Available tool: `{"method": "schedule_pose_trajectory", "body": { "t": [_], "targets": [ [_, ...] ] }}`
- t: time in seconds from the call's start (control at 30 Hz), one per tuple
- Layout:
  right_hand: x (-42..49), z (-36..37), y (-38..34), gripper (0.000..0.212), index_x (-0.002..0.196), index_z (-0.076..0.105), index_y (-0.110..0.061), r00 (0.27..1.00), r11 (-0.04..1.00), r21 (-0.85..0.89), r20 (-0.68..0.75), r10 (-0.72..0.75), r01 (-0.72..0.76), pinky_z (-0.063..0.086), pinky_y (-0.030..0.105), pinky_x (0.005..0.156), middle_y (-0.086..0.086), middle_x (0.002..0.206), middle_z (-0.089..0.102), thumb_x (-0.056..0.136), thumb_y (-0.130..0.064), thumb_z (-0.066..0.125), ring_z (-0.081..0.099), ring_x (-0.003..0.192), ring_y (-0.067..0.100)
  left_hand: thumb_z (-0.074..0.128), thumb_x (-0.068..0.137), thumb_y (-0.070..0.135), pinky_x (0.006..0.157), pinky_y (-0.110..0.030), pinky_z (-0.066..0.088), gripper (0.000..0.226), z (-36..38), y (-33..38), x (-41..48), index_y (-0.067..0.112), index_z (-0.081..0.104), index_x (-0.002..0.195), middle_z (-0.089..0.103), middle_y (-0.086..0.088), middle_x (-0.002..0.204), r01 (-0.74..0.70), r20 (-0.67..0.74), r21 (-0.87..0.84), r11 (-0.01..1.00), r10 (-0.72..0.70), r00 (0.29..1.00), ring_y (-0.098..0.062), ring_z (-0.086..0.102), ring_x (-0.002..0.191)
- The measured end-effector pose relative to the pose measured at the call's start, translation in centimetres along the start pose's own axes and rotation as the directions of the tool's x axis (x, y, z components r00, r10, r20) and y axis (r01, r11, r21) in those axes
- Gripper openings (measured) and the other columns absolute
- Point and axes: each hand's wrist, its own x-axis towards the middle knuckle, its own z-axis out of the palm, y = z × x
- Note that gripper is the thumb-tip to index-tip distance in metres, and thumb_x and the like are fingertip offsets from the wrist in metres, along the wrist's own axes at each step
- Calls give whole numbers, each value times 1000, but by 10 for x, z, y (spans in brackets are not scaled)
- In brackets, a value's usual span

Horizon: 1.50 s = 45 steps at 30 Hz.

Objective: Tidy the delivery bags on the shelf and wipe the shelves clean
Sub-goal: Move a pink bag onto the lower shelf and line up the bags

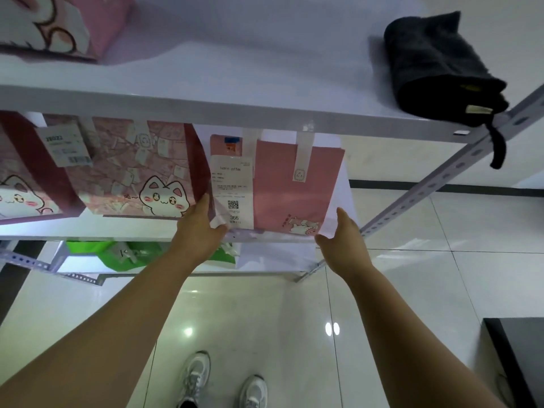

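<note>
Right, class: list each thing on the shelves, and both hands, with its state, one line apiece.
Pink bag: upright, receipt on front.
Cat-print bag: upright, left of it.
Dark cloth: folded, on the top shelf.
Green bag: partly hidden, lowest level.
Left hand: fingers straight, against pink bag's left side.
Right hand: open, at its right edge.

Cool, even indoor light; lamp glare spots the glossy floor tiles; wide-angle distortion bows the shelf; edges soft.
</note>
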Motion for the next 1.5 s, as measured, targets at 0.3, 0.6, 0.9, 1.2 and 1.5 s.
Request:
{"method": "schedule_pose_trajectory", "body": {
  "t": [0.3,0.6,0.9,1.2,1.5],
  "targets": [
    [-69,-36,-44,30,118,58,-17,974,971,-115,-62,-219,212,45,30,78,2,113,62,89,-27,59,57,93,19,66,84,29,88,-32,42,35,-58,9,-80,22,58,118,57,-1,120,-137,-103,-6,991,136,985,-19,53,105],
    [-117,-38,-137,30,120,57,-20,896,896,-16,24,-443,443,45,28,84,-3,115,64,91,-29,56,58,98,13,65,85,30,74,-23,39,18,-148,13,-146,28,62,103,61,13,100,-164,-287,-50,985,143,947,-6,57,91],
    [-159,-25,-239,19,107,61,-21,790,788,57,-18,-613,613,53,31,75,-8,96,65,89,-28,57,60,85,11,66,83,34,63,-13,38,5,-251,2,-174,37,63,83,63,24,82,-242,-441,-76,967,185,878,14,57,79],
    [-197,16,-327,19,107,60,-30,766,761,91,-133,-629,642,47,22,73,-20,89,58,89,-36,58,56,84,-1,63,86,34,65,-15,40,7,-351,-44,-180,31,67,91,64,20,86,-296,-443,4,955,267,856,3,58,83],
    [-210,45,-368,14,103,58,-31,772,782,74,-242,-587,618,46,21,72,-20,89,59,89,-33,58,57,85,1,64,85,34,61,-13,39,9,-405,-80,-159,29,64,93,63,20,85,-364,-455,12,931,329,827,4,57,80]
  ]
}}
